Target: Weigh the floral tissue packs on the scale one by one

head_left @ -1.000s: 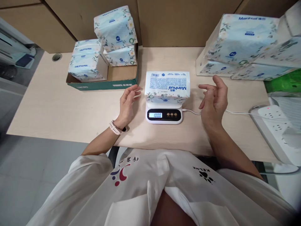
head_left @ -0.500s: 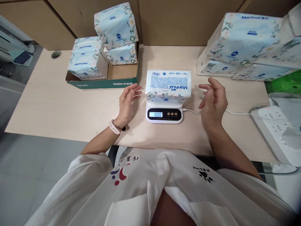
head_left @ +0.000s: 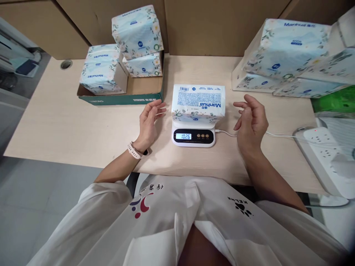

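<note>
A pack of tissues [head_left: 198,101] with blue print and flowers rests on a white digital scale [head_left: 194,144], its printing upside down to me. The lit display [head_left: 183,136] reads about 102.6. My left hand [head_left: 150,123] is just left of the pack, fingers apart and not touching it. To the right of the pack, separated by a gap, my right hand [head_left: 252,123] hovers with loosely curled, spread fingers and nothing in it. Both palms face inward toward the scale.
A green-sided open carton [head_left: 119,99] at the back left holds several tissue packs. More packs [head_left: 288,48] are stacked at the back right. A white cable [head_left: 280,134] runs from the scale toward a power strip [head_left: 324,147]. Cardboard panels [head_left: 222,27] line the back.
The scale's reading has gone from about 100.0 to about 102.6. Both hands and the tissue pack stay practically where they were; the view shifts very slightly.
</note>
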`<state>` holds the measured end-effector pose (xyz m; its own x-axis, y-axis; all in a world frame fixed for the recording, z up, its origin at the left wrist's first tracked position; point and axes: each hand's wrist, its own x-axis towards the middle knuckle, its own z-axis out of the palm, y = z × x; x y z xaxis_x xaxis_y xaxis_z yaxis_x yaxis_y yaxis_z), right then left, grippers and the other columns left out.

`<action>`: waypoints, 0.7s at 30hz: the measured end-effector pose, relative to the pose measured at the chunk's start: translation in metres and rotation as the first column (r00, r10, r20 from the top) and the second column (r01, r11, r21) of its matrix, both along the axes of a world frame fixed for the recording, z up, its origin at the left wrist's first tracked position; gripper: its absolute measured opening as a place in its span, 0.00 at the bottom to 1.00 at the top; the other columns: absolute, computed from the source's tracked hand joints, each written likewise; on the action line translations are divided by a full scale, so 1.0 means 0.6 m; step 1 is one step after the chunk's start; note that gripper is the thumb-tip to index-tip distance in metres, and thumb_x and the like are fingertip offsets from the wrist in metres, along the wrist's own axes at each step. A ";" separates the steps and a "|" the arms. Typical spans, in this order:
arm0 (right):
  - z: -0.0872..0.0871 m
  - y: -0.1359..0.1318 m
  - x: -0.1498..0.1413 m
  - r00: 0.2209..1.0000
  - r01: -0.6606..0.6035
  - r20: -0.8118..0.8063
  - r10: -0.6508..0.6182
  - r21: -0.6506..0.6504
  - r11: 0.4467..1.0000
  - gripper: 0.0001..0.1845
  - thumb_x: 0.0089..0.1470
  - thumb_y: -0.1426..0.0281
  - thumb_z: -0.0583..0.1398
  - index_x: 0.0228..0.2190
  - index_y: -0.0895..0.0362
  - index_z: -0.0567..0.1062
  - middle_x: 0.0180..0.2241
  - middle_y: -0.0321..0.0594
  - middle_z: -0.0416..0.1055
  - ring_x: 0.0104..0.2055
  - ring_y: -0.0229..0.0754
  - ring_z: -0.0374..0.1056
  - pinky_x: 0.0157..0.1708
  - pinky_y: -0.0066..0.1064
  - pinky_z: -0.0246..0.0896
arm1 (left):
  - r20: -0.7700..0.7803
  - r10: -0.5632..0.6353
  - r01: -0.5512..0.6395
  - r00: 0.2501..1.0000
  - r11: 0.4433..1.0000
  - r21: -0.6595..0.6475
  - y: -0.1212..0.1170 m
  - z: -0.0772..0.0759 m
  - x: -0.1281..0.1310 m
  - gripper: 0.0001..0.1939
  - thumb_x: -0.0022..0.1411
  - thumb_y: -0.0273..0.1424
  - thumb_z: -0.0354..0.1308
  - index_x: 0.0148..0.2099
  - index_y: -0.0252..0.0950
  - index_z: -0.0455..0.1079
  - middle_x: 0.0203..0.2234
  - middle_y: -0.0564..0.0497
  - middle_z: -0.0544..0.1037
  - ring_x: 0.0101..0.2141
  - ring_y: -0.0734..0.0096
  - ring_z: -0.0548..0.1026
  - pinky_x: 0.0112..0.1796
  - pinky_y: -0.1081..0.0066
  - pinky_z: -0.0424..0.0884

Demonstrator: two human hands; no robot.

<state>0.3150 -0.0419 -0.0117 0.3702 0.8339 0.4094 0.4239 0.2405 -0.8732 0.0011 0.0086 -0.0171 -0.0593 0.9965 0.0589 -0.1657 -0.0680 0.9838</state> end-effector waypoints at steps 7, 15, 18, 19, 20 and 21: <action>0.001 -0.004 0.000 1.000 0.008 0.000 -0.008 -0.034 0.999 0.25 0.72 0.46 0.54 0.61 0.41 0.76 0.53 0.44 0.83 0.30 0.43 0.74 0.45 0.54 0.78 | 0.009 0.014 -0.014 1.000 1.000 0.009 0.000 0.003 0.001 0.13 0.70 0.46 0.67 0.50 0.45 0.82 0.49 0.49 0.88 0.46 0.68 0.84 0.49 0.67 0.81; 0.004 -0.004 -0.003 0.999 -0.012 -0.032 0.011 -0.014 1.000 0.26 0.70 0.44 0.57 0.59 0.43 0.77 0.51 0.43 0.83 0.23 0.36 0.65 0.38 0.48 0.77 | -0.028 -0.019 0.019 0.999 1.000 0.008 -0.004 0.006 0.000 0.15 0.71 0.48 0.66 0.51 0.45 0.81 0.51 0.47 0.87 0.48 0.65 0.84 0.52 0.62 0.79; 0.005 -0.004 -0.006 0.999 -0.023 -0.034 0.023 -0.016 1.000 0.25 0.69 0.44 0.57 0.58 0.43 0.77 0.50 0.42 0.84 0.21 0.35 0.61 0.39 0.49 0.77 | -0.042 -0.021 0.021 0.999 1.000 0.000 -0.005 0.007 0.000 0.16 0.71 0.48 0.65 0.52 0.45 0.80 0.51 0.46 0.86 0.48 0.64 0.84 0.53 0.61 0.79; 0.005 -0.004 -0.007 0.999 -0.027 -0.032 0.026 -0.014 1.000 0.25 0.69 0.44 0.57 0.58 0.43 0.78 0.50 0.42 0.84 0.20 0.34 0.60 0.39 0.49 0.77 | -0.044 -0.022 0.021 0.999 1.000 -0.002 -0.006 0.007 0.000 0.16 0.71 0.48 0.65 0.52 0.45 0.80 0.51 0.46 0.86 0.48 0.64 0.84 0.53 0.61 0.79; 0.005 -0.004 -0.008 0.999 -0.031 -0.030 0.031 -0.013 0.999 0.26 0.69 0.44 0.58 0.58 0.43 0.78 0.49 0.42 0.84 0.20 0.34 0.58 0.39 0.49 0.77 | -0.044 -0.023 0.023 0.999 1.000 -0.002 -0.006 0.007 0.001 0.16 0.71 0.48 0.65 0.52 0.45 0.80 0.51 0.46 0.86 0.48 0.64 0.84 0.53 0.61 0.79; 0.005 -0.005 -0.008 0.999 -0.037 -0.029 0.036 -0.012 0.999 0.26 0.69 0.44 0.58 0.58 0.44 0.78 0.49 0.42 0.84 0.20 0.34 0.58 0.39 0.48 0.77 | -0.044 -0.025 0.025 0.999 1.000 -0.002 -0.006 0.007 0.001 0.16 0.71 0.48 0.65 0.52 0.45 0.80 0.51 0.46 0.86 0.48 0.64 0.84 0.53 0.61 0.79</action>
<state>0.3100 -0.0447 -0.0085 0.3511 0.8519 0.3885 0.3895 0.2444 -0.8880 0.0015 0.0051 -0.0129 -0.0321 0.9977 0.0599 -0.1239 -0.0634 0.9903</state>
